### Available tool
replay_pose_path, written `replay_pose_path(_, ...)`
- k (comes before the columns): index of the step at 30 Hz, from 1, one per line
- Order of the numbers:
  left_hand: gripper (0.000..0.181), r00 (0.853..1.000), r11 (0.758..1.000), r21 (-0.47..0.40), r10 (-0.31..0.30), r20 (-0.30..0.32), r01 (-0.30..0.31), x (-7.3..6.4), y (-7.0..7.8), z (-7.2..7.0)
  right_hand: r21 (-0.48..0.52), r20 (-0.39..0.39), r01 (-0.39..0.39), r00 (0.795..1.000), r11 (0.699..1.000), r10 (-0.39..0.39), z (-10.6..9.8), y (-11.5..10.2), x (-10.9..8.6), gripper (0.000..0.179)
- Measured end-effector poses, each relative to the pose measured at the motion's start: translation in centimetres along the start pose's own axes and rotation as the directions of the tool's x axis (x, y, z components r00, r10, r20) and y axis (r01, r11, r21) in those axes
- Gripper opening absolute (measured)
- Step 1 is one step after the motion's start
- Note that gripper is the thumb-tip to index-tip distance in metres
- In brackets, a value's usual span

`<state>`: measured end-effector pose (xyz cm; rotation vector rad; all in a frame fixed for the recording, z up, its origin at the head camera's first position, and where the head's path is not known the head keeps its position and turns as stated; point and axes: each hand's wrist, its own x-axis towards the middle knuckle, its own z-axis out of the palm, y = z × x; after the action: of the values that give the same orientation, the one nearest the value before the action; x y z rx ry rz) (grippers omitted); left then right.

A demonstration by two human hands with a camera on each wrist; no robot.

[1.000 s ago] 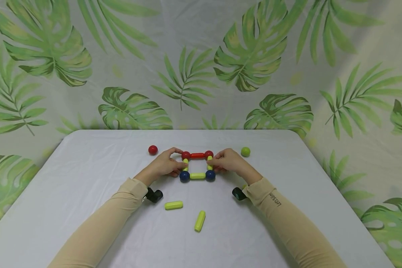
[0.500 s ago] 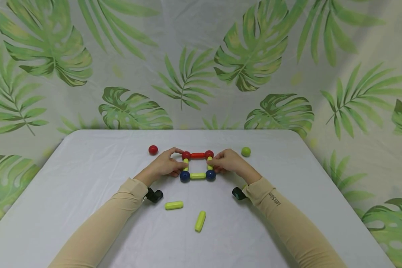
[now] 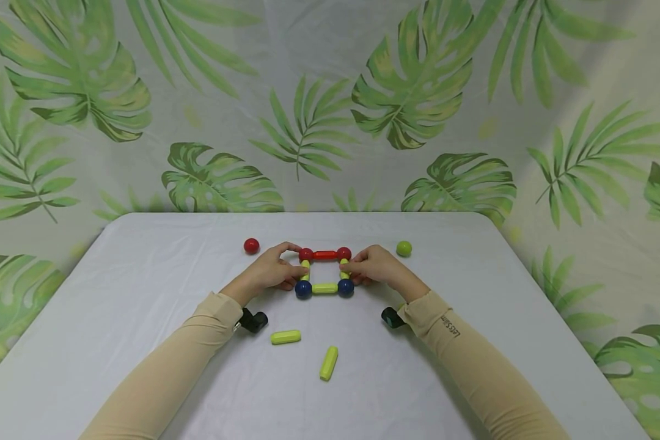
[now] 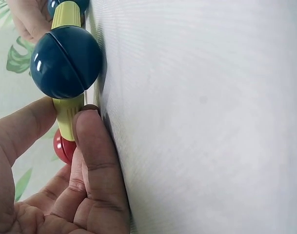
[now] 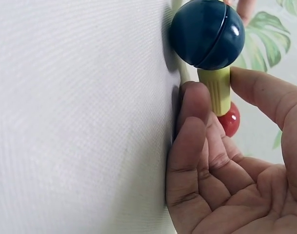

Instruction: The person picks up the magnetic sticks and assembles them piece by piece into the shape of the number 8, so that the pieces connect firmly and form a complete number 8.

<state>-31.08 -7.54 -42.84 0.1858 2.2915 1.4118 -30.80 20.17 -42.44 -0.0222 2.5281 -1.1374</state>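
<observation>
Head view: a square of rods and balls (image 3: 324, 288) lies at mid-frame; a loose red ball (image 3: 251, 246), left, and a green ball (image 3: 404, 248), right, appear only here. Wrist views clarify the grips: the left hand (image 3: 272, 269) pinches the left yellow rod (image 4: 67, 119), the right hand (image 3: 376, 266) the right yellow rod (image 5: 216, 90). Seams on the blue balls (image 4: 66, 62) show clearly only there.

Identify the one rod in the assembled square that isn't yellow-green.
The red rod, on the side farthest from the person, between two red balls; the other three rods are yellow-green.
</observation>
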Motion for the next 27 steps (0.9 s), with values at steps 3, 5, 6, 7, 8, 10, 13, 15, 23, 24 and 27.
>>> replay_pose_path(3,0.062,1.000,1.000,-0.004,-0.002,-0.001,0.002,0.0,0.0,0.0,0.001,0.005,0.006,1.000,1.000,-0.006,0.0,0.1,-0.1,0.039)
replay_pose_path(5,0.062,1.000,1.000,-0.009,-0.001,0.000,0.001,0.0,-0.1,0.1,-0.004,0.007,0.014,1.000,1.000,-0.013,0.0,0.1,-0.2,0.039)
replay_pose_path(6,0.062,1.000,1.000,-0.011,-0.002,0.000,0.002,0.0,-0.1,0.1,-0.008,0.005,0.016,1.000,1.000,-0.016,0.0,0.2,-0.2,0.039)
replay_pose_path(7,0.062,1.000,1.000,-0.012,-0.002,0.000,0.002,0.0,-0.1,0.1,-0.017,0.001,0.020,1.000,1.000,-0.019,-0.1,0.2,-0.2,0.039)
replay_pose_path(8,0.062,1.000,1.000,-0.013,-0.002,0.000,0.002,0.0,-0.1,0.1,-0.025,-0.006,0.024,1.000,0.999,-0.024,-0.1,0.2,-0.3,0.039)
replay_pose_path(10,0.062,1.000,1.000,-0.009,-0.002,-0.001,0.002,0.0,-0.1,0.1,-0.044,-0.027,0.041,0.999,0.998,-0.042,-0.3,0.2,-0.4,0.038)
replay_pose_path(13,0.062,1.000,1.000,-0.005,-0.006,-0.003,0.006,0.0,-0.1,0.1,-0.092,-0.058,0.100,0.993,0.991,-0.105,-0.5,0.0,-0.8,0.035)
replay_pose_path(15,0.062,1.000,1.000,-0.001,-0.006,-0.004,0.006,0.1,-0.1,0.1,-0.132,-0.066,0.161,0.983,0.978,-0.171,-0.6,-0.3,-1.1,0.032)
replay_pose_path(23,0.063,1.000,1.000,0.022,-0.017,-0.014,0.017,0.1,0.1,0.1,-0.255,0.055,0.382,0.923,0.888,-0.382,0.3,-1.6,-1.9,0.030)
replay_pose_path(24,0.063,1.000,1.000,0.024,-0.017,-0.014,0.017,0.1,0.1,0.1,-0.259,0.071,0.403,0.914,0.878,-0.399,0.4,-1.7,-2.0,0.030)
replay_pose_path(27,0.062,1.000,1.000,0.021,-0.012,-0.015,0.013,0.2,0.1,0.1,-0.264,0.114,0.459,0.888,0.848,-0.445,0.8,-1.9,-2.2,0.028)
